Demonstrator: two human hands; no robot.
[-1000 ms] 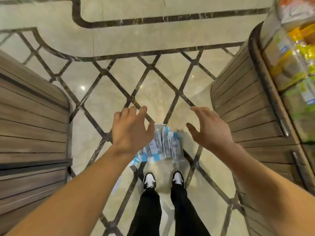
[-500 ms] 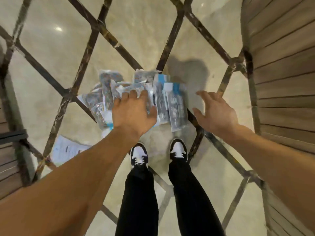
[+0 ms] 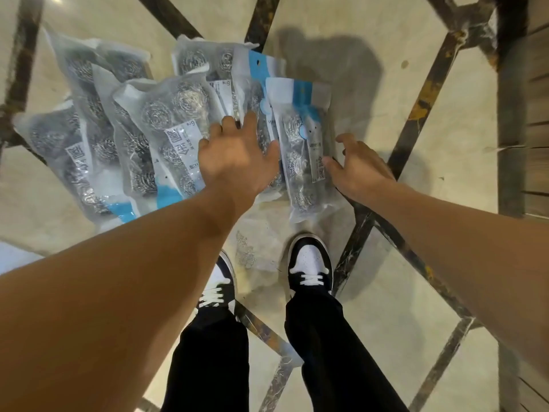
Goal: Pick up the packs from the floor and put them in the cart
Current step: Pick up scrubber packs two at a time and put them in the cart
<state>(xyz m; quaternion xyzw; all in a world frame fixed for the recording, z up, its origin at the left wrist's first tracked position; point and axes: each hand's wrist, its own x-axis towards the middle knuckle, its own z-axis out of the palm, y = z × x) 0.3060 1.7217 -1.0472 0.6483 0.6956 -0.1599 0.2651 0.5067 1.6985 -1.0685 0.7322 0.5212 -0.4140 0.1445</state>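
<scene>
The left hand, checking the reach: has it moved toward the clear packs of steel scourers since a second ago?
Yes. The left hand has come down onto the clear scourer packs.

Left hand: bare, no ring, glove or watch visible.
Right hand: bare, no ring, glove or wristband visible.
Forearms: both bare up to the frame edges; no sleeve in view.
Trousers: black, full length, loose at the hem, covering the tops of the shoes.
Right shoe: low sneaker, white toe panel, black overlays, white laces.
Left shoe: same pattern, black and white with white laces, partly hidden behind the left forearm.
</scene>
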